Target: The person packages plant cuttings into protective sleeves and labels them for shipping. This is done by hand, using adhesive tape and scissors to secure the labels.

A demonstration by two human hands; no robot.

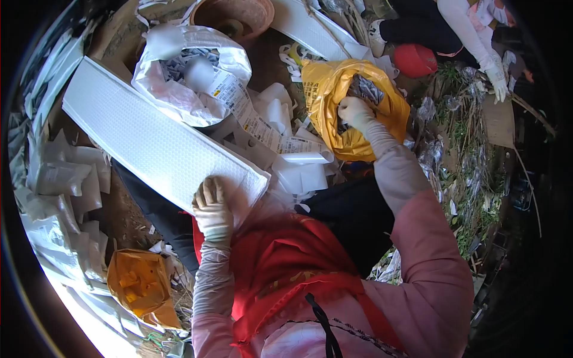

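Note:
A long white bubble-textured sheet (pixel 161 140), folded in layers, lies slantwise across my lap. My left hand (pixel 212 209), in a pale glove, is at its near edge, with the fingers bent and closed on it. My right hand (pixel 356 113), gloved too, reaches into the mouth of a yellow plastic bag (pixel 322 83). Its fingers are curled closed, and what they hold is hidden. Dark grey crumpled plastic (pixel 367 89) shows inside that bag. Between the bag and the sheet lies a curling strip of printed labels (pixel 259 125).
A white sack (pixel 236 59) of small grey pieces stands beyond the sheet, near a terracotta pot (pixel 256 18). Plastic packaging (pixel 65 179) is piled at left, above an orange bag (pixel 140 283). Twigs and plants (pixel 462 161) lie at right, below another person's gloved hand (pixel 496 80).

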